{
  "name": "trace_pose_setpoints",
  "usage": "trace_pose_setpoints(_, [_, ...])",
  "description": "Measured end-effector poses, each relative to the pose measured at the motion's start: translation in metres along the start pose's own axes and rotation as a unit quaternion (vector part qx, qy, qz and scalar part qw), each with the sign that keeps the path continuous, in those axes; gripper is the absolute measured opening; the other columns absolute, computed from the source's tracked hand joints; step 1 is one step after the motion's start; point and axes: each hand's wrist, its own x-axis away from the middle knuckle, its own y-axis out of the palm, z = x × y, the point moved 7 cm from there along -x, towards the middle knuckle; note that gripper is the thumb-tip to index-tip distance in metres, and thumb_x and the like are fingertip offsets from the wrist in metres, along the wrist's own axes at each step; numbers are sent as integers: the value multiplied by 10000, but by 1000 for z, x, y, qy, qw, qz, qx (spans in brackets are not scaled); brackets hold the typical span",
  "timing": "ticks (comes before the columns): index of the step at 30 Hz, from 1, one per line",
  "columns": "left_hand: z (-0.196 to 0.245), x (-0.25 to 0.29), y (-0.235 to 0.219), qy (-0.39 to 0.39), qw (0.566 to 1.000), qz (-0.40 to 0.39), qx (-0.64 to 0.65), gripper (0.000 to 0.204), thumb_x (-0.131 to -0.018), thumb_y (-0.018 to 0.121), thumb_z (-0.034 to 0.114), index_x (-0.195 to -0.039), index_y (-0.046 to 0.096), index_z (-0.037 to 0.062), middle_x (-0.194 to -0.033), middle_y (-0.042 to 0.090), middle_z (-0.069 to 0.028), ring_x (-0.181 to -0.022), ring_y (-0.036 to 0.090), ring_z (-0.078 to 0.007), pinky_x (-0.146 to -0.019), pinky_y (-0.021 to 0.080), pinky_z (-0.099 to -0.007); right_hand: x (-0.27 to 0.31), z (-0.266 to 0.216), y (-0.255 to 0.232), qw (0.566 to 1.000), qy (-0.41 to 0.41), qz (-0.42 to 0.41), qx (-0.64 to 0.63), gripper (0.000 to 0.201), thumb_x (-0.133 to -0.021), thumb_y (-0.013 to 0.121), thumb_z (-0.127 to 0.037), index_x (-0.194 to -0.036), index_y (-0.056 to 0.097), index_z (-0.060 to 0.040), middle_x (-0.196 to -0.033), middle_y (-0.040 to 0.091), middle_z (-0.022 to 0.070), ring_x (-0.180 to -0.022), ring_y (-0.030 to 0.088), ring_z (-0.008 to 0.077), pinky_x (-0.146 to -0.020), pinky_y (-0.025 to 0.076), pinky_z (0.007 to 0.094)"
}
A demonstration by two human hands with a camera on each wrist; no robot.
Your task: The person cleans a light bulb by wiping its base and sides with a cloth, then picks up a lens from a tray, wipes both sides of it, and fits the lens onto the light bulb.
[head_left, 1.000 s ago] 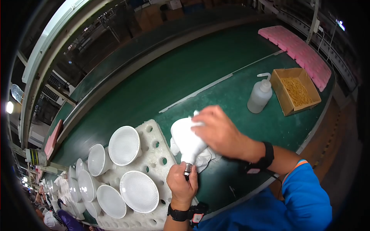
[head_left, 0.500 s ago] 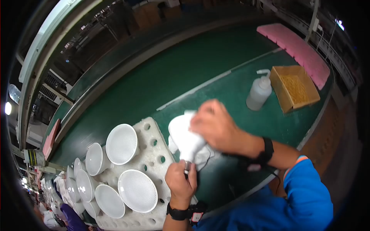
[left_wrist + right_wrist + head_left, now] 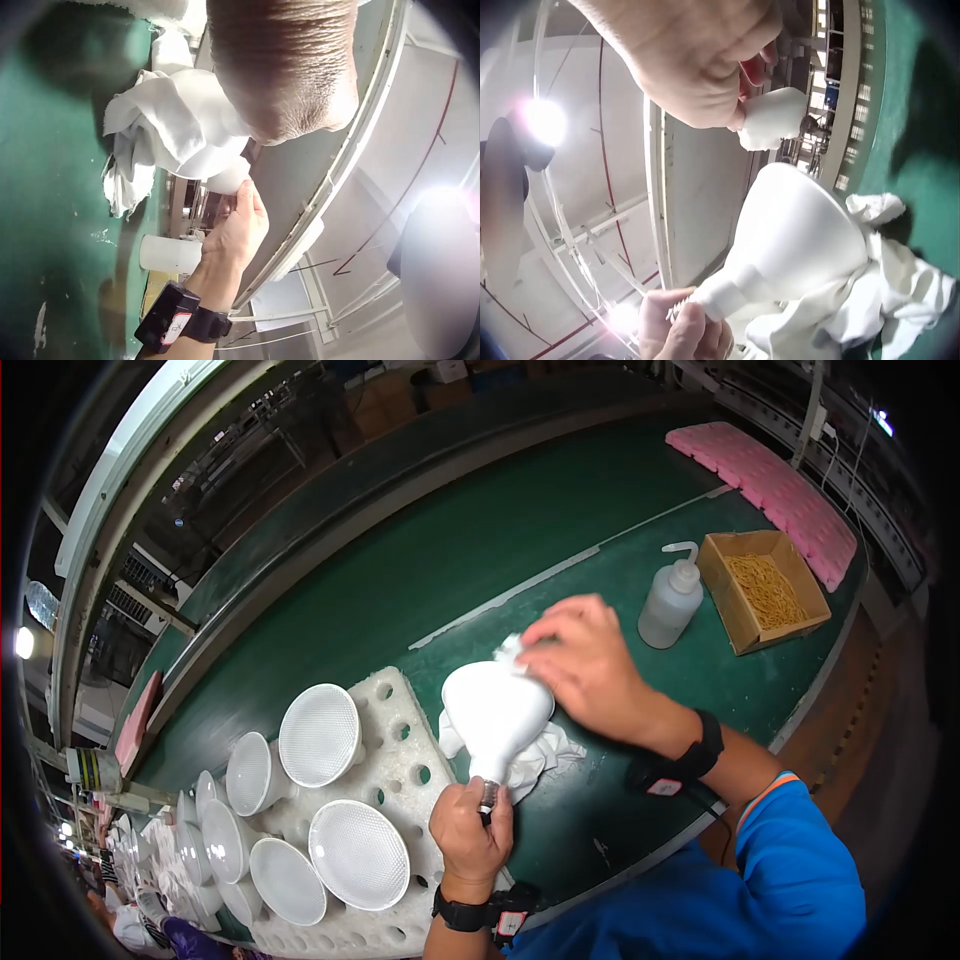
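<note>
My left hand grips the metal screw base of a white reflector bulb, whose wide end points away from me. My right hand pinches a small white cloth wad between thumb and fingers, just past the bulb's wide rim. In the right wrist view, a gap shows between this wad and the bulb's white cone. A crumpled white cloth lies on the green table below the bulb. The left wrist view shows the bulb partly behind my left hand.
To the left, a white foam tray with round holes bears several reflector bulbs. A squeeze bottle with a bent spout stands at the right, beside a cardboard box of yellow strands. Pink foam lies at the far right edge.
My right hand has moved from over the bulb's side outward and up to the right, bringing the wad off the bulb. My left hand keeps its grip in nearly the same place.
</note>
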Motion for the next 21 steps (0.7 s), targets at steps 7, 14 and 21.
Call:
trace_pose_setpoints(7, [-1, 1, 1, -5, 1000, -18, 2, 314, -757, 701, 17, -1004, 511, -20, -643, 486, -136, -523, 476, -311, -468, 356, -405, 4, -16, 20, 998, -23, -24, 45, 115, -731, 586, -122, -818, 661, -125, -969, 599, -26, -1095, 476, 252, -914, 269, 438])
trace_pose_setpoints(14, [-1, 2, 2, -2, 1000, -20, 4, 320, -762, 696, 12, -1016, 505, -21, -645, 488, -135, -518, 469, -307, -465, 350, -402, 2, -11, 17, 999, -18, -26, 38, 97, -747, 577, -128, -798, 656, -150, -912, 591, -49, -1099, 475, 231, -908, 266, 451])
trace_pose_setpoints(21, [-2, 0, 2, -2, 1000, -7, -3, 299, -755, 701, 15, -991, 521, -24, -642, 485, -141, -520, 475, -309, -469, 359, -403, 2, 2, 18, 1000, 27, -8, -2, 74, -732, 629, -138, -772, 686, -163, -909, 599, -42, -1040, 482, 236, -901, 287, 435])
